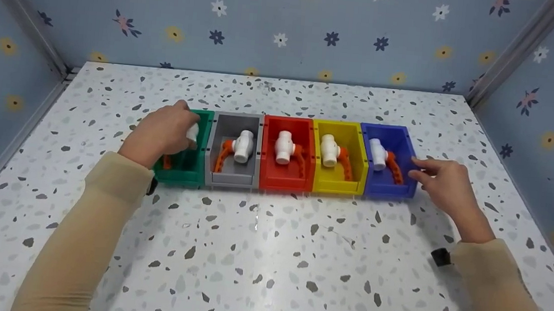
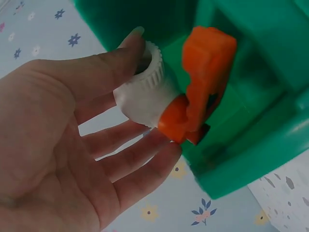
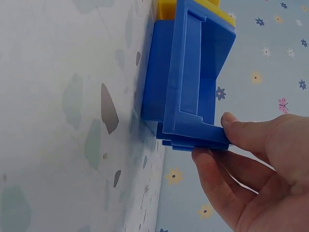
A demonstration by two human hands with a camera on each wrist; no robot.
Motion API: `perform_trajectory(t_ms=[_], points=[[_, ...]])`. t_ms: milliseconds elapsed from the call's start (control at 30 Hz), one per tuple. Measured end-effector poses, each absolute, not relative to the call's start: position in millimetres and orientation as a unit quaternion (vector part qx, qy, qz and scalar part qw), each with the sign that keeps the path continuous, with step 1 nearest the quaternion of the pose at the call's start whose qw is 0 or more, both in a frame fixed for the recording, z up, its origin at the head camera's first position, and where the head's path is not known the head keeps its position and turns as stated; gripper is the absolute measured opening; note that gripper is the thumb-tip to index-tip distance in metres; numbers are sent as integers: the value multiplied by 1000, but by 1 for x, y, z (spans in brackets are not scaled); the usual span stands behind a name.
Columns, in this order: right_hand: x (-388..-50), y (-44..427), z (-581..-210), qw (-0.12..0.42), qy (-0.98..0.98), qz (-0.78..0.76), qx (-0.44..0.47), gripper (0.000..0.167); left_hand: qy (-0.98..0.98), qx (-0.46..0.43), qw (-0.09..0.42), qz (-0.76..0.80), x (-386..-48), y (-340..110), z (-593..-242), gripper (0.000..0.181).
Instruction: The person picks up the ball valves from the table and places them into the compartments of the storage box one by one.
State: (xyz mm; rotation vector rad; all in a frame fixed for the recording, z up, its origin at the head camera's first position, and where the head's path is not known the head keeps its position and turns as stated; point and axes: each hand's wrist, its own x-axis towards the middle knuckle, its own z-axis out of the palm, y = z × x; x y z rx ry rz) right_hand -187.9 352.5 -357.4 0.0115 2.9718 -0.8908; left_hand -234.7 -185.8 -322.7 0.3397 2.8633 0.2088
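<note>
My left hand (image 1: 163,128) reaches into the green bin (image 1: 198,171) at the left end of a joined row. Between its thumb and fingers it grips a white ball valve (image 2: 147,89), whose orange lever handle (image 2: 207,67) points out over the bin's inside. In the head view my left hand covers most of that valve. At the other end, my right hand (image 1: 447,185) pinches the side wall of the blue bin (image 3: 161,87) between thumb and fingers. A white ball valve (image 1: 378,155) with an orange lever lies inside the blue bin.
Between them stand a grey bin (image 1: 232,179), a red bin (image 1: 285,181) and a yellow bin (image 1: 337,186), each holding one white valve with an orange lever. The speckled table (image 1: 258,259) is bounded by flowered panels (image 1: 279,20) behind and at both sides.
</note>
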Motion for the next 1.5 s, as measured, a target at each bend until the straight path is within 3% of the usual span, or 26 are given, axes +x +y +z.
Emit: perform_trajectory(t_ms=[367,800,1233,1500], points=[[-187,353,-360,0,959,-283,-9,40,988,124,78,38,-233,-178,-335,44],[-188,352,-360,15,960,-280,1,43,986,146,75,22,-237,-178,-350,41],[-188,351,-359,25,958,-284,6,43,984,132,122,14,-240,-176,-349,37],[-187,352,-361,-8,958,-286,-17,39,978,124,163,26,-239,-175,-338,42]])
